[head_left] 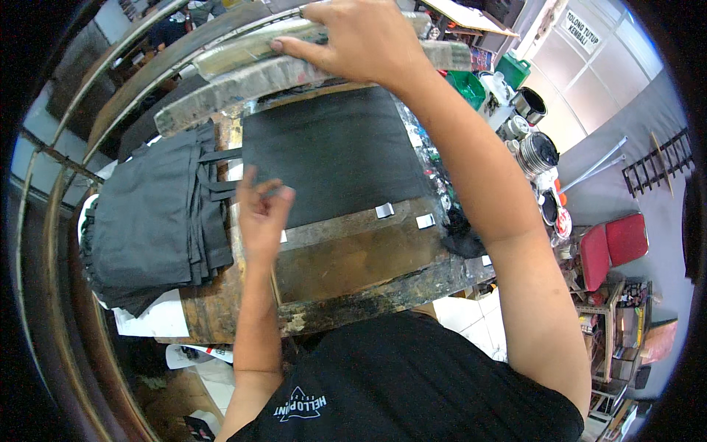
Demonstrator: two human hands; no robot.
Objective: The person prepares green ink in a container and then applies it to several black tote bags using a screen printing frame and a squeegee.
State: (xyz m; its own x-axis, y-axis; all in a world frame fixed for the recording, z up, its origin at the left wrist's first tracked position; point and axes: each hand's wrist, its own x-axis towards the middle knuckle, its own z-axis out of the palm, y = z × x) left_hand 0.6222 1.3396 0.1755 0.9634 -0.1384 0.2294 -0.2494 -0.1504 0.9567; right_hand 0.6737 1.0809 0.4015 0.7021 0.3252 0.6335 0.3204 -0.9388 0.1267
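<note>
My right hand [361,40] reaches to the far side of the table, its thumb and fingers closed over a worn, pale wooden frame [236,88] that is raised there. My left hand [264,214] hovers by the near left corner of a flat black cloth piece [331,151], slightly blurred, fingers apart and nothing seen in it. The cloth lies smooth on a brown board [353,261]. Left of it is a thick stack of black fabric bags [155,221]; two black strap handles [221,187] stretch between stack and cloth.
Small white tabs [426,221] stick to the board's edge. Beyond the paint-stained table's right side stand cans [536,153], a green container [513,70] and a red chair [607,247]. Metal rails [53,258] curve along the left. A crumpled black cloth [462,234] lies near my right forearm.
</note>
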